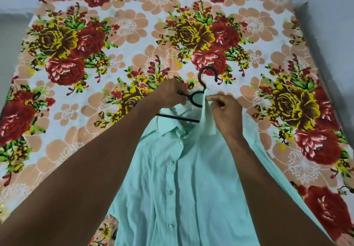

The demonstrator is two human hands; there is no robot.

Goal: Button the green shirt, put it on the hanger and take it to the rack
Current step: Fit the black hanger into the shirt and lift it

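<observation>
The green shirt (183,178) lay front-up on the floral bedsheet (118,35), its placket apparently buttoned, with the black hanger (199,92) at its collar. The left hand (168,92) gripped the hanger just left of its hook, fingers (180,100) curled round the thin bar. Just right of the hook, the right hand (226,111) pinched the collar edge and lifted it.

The step in hand looked to be seating the hanger inside the shoulders. It would go best by holding the collar open, sliding one hanger arm into its shoulder, then easing the other in without straining the top button.

The shirt was thin, soft and creased, with small pale buttons; the hanger rigid, slender and curved.
</observation>
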